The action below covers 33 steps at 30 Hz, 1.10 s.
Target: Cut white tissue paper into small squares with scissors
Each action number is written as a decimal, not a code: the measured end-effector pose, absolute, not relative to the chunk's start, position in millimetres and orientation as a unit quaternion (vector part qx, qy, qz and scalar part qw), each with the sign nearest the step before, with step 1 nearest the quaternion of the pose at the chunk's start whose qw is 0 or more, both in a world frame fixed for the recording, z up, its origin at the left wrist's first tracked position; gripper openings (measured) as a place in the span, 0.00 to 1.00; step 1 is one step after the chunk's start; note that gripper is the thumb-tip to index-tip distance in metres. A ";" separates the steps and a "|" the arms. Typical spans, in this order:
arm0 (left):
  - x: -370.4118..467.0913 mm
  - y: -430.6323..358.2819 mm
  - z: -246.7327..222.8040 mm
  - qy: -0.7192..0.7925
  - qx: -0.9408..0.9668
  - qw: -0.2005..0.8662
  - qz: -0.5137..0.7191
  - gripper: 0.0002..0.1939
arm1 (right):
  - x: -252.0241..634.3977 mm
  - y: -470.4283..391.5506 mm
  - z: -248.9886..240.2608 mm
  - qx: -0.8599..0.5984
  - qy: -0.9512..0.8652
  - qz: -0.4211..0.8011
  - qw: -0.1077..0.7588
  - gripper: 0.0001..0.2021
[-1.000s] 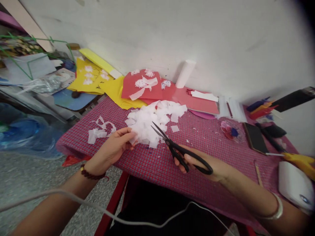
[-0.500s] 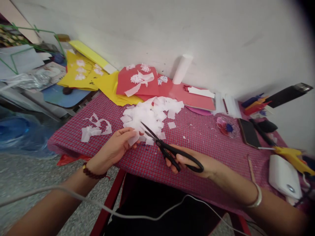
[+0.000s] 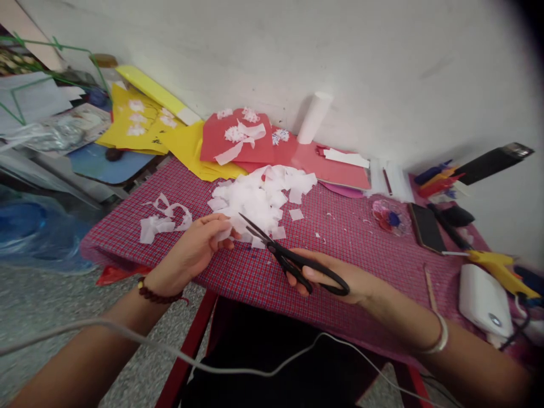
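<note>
Pinched between the thumb and fingers of my left hand [image 3: 204, 241] is a small piece of white tissue paper [image 3: 220, 232]. My right hand [image 3: 318, 275] grips black scissors [image 3: 283, 253] by their handles, with the blades slightly parted and pointing up and left. The blade tips are just right of my left fingertips, apart from the held piece. Beyond both hands lies a heap of white paper squares [image 3: 250, 195] on the checked red cloth [image 3: 238, 277]. Curled white scraps [image 3: 164, 221] sit to the left of the heap.
Red sheets [image 3: 212, 141] and yellow sheets [image 3: 182, 147] lie at the back. A white roll [image 3: 314, 118] stands against the wall. On the right are a phone [image 3: 426, 228], a yellow glue gun [image 3: 501, 269] and a white box [image 3: 484, 300]. A white cable [image 3: 238, 371] crosses in front.
My left hand has shifted slightly left and up with the paper piece. The scissors in my right hand have moved slightly left. The view has shifted a little.
</note>
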<state>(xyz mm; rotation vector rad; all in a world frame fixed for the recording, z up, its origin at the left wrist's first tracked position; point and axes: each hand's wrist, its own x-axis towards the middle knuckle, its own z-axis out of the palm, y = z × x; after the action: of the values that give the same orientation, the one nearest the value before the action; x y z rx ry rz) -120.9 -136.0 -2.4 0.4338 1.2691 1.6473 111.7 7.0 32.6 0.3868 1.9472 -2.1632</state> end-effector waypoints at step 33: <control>-93.8 -98.6 14.2 0.385 0.091 0.577 0.714 0.10 | 131.1 7.1 -4.2 0.059 0.382 -0.920 0.064 0.30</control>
<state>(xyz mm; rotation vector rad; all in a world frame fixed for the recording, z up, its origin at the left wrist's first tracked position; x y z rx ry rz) -93.8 -98.6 14.2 0.2132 0.9012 1.6718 131.1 7.1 -4.2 0.1791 1.1531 -2.7793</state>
